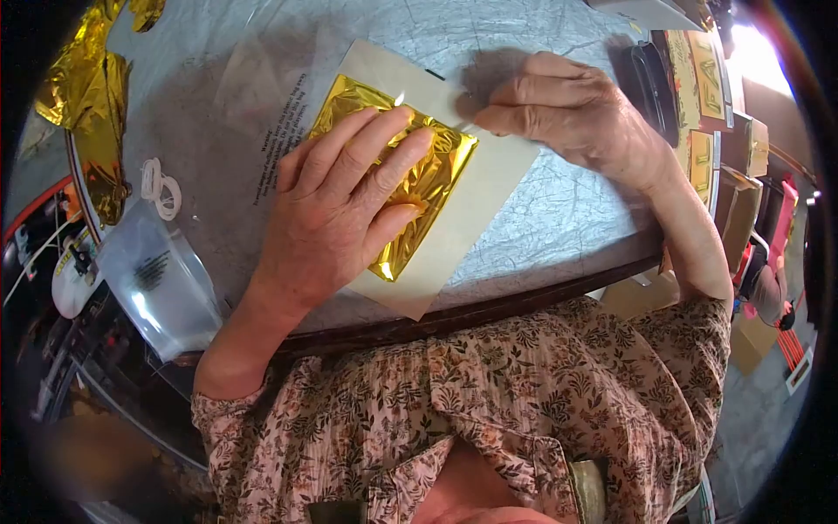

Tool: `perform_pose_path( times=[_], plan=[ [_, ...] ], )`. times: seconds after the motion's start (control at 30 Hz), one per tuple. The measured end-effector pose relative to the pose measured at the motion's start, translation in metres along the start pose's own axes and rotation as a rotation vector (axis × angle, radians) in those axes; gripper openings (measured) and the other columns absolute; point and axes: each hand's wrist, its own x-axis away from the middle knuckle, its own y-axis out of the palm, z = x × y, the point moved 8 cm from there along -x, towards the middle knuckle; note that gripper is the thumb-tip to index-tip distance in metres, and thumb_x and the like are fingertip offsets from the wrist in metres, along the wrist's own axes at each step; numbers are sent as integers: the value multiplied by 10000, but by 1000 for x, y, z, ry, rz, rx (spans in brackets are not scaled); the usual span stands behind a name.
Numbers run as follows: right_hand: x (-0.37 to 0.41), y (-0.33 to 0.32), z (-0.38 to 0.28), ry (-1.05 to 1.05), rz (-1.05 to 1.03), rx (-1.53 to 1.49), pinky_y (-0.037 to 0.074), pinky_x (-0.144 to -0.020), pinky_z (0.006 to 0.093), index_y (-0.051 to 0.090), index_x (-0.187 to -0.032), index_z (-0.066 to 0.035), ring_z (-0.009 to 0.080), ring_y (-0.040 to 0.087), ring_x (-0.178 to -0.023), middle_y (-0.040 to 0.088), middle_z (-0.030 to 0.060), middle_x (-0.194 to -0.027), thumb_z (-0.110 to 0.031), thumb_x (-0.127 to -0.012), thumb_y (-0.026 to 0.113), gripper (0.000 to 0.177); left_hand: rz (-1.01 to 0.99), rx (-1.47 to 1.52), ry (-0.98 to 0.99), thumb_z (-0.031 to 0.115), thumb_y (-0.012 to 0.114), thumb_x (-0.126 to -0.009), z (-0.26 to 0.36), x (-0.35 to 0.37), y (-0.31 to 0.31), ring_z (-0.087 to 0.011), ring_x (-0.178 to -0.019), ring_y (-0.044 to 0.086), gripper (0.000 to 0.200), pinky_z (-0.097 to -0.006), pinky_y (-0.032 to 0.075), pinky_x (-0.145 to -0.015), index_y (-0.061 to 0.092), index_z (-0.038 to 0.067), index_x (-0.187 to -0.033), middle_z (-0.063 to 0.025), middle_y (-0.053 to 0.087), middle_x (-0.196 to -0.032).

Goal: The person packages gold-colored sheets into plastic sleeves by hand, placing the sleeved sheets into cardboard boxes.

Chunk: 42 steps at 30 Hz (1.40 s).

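A folded gold foil packet point(441, 175) lies on a beige paper sheet point(493, 188), set at a slant on the table. My left hand point(327, 201) rests flat on the foil with its fingers stretched out. To the right, my right hand point(567, 109) is closed, thumb and fingers pressed together by the packet's upper right corner. Whatever those fingers hold, if anything, is hidden. Left of the packet, a clear plastic bag with printed warning text point(279, 144) lies on the tabletop.
Crumpled gold foil point(92, 83) hangs over the table's left edge. Near it are white loops of cord point(161, 188) and clear plastic bags point(166, 279). A black object point(653, 87) and printed cartons point(703, 83) stand at right. Another person point(768, 288) is in the background.
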Motion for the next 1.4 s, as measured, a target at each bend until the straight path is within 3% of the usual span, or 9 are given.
perform_pose_path(
  times=[0.37,0.63,0.7,0.8,0.97,1.4],
  plan=[
    [2,-4,13,74,-18,-64,507,-755,367,747,-1054,-2,235,599,-860,697,77,-975,-40,-779,729,278,14,-12,28,319,743,-854,4,-1,0,-172,-1371,448,619,-384,342,-1087,575,197,-1438,34,507,-1492],
    [-2,-2,10,83,-22,-52,478,-794,382,740,-1058,4,253,588,-878,688,84,-977,-55,-811,703,256,-4,-50,58,293,722,-883,7,-1,-1,-228,-1377,417,534,-399,348,-1054,625,350,-1405,38,501,-1481],
    [-1,-1,7,85,-25,-33,480,-798,381,741,-1056,3,253,589,-882,691,81,-981,-54,-808,706,257,-3,-43,68,291,720,-885,7,-1,-2,-232,-1377,416,536,-409,348,-1054,621,345,-1410,32,500,-1477],
    [8,-5,14,82,51,-18,494,-780,383,744,-1058,2,247,603,-872,697,83,-974,-49,-830,721,236,4,-53,64,295,715,-890,9,-8,-1,-241,-1375,416,538,-426,348,-1056,614,337,-1417,21,497,-1469],
    [30,-16,21,256,184,36,521,-716,363,744,-1044,3,230,628,-833,699,88,-940,-79,-867,749,195,19,-76,67,319,701,-901,12,-8,0,-254,-1377,415,531,-438,349,-1059,608,328,-1423,4,494,-1462],
    [15,-2,10,222,302,131,518,-712,366,724,-1030,-5,247,614,-821,655,75,-896,-37,-842,763,195,-6,-117,60,366,679,-916,2,-6,4,-252,-1393,401,514,-434,336,-1076,604,334,-1424,3,481,-1487]
  ],
)
